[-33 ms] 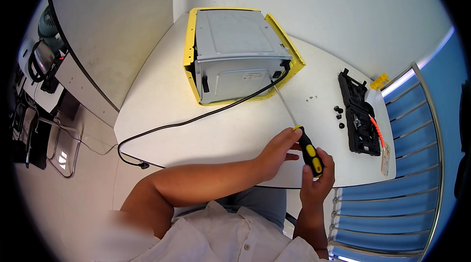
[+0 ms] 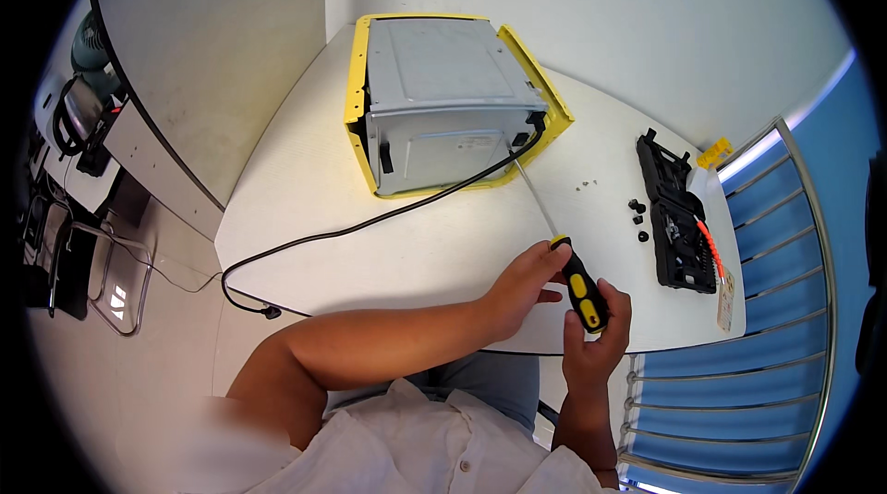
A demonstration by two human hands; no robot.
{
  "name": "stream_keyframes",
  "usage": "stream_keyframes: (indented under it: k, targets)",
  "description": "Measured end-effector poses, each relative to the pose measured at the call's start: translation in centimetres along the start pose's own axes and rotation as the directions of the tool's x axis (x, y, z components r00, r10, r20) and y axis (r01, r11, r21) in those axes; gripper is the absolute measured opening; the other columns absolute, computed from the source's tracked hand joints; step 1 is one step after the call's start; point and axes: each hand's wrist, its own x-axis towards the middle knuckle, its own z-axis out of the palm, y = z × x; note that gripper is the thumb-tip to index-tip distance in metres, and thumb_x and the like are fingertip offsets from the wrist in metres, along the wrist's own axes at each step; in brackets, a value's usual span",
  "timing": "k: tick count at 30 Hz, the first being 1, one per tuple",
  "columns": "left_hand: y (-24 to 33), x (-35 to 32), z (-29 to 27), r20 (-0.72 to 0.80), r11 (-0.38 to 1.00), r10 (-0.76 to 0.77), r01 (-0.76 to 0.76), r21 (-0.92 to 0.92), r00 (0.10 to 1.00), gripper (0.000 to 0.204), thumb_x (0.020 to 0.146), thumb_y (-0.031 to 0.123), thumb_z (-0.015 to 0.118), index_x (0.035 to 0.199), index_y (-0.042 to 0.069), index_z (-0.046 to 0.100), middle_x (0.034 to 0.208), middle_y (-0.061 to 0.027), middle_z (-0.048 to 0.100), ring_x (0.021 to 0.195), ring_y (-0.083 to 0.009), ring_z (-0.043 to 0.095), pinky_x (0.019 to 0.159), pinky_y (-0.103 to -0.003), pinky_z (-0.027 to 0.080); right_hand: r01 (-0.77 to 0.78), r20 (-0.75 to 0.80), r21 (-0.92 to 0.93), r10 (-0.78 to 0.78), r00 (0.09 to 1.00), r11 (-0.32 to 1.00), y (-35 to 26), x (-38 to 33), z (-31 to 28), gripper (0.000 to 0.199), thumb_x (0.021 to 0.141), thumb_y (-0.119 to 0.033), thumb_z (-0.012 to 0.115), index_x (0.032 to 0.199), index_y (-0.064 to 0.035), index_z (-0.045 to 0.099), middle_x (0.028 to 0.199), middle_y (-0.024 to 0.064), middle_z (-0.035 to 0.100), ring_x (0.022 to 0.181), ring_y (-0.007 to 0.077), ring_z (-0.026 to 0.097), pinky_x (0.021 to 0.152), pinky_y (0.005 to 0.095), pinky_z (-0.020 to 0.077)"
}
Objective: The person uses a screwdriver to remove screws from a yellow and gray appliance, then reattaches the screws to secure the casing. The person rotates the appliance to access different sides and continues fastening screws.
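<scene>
Black-and-yellow screwdriver [image 2: 582, 289], yellow-trimmed grey oven [image 2: 442, 101] (black cord [image 2: 370, 226])

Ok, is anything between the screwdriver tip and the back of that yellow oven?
Nothing visible. The screwdriver shaft runs free above the table up to the oven rear's lower right corner, where the black cord leaves; the cord lies beside the tip, not across it.

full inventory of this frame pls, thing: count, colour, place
oven: 1, yellow and grey metal, table's far side, back panel facing the person
power cord: 1, black, from oven off table's left edge
screwdriver: 1, black-yellow handle, long shaft reaching the oven's corner
tool case: 1, black, open, table right
small loose parts: several, black, beside case
table: 1, white
left hand: at handle's top
right hand: gripping handle
</scene>
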Motion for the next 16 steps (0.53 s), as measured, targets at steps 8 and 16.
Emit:
stream_keyframes:
  k: [8, 16]
  targets:
    - [-0.8, 0.6, -1.0, 0.095, 0.994, 0.082, -0.088, 0.070, 0.992, 0.026, 0.096, 0.035, 0.050, 0.104, 0.010, 0.056, 0.103, -0.0007, 0.057, 0.097, -0.0116, 0.054, 0.090, -0.032, 0.042, -0.238, 0.109, 0.243, 0.217, 0.970, 0.940, 0.4, -0.7, 0.0, 0.052, 0.079, -0.013, 0.067, 0.124, -0.0005, 0.044, 0.107, 0.0131, 0.054, 0.094, 0.0235, 0.055, 0.083, 0.0345, 0.0456]
    - [-0.8, 0.5, -0.6, -0.015, 0.999, 0.037, -0.037, -0.001, 0.999, 0.029, 0.095, 0.037, 0.050, 0.108, 0.011, 0.053, 0.104, -0.0013, 0.057, 0.101, -0.0126, 0.053, 0.089, -0.035, 0.042, 0.020, 0.105, 0.037, -0.024, 0.994, 0.999, 0.7, -0.5, 0.2, 0.046, 0.080, -0.002, 0.063, 0.123, -0.0061, 0.048, 0.111, 0.0128, 0.052, 0.097, 0.0242, 0.055, 0.086, 0.0299, 0.0433]
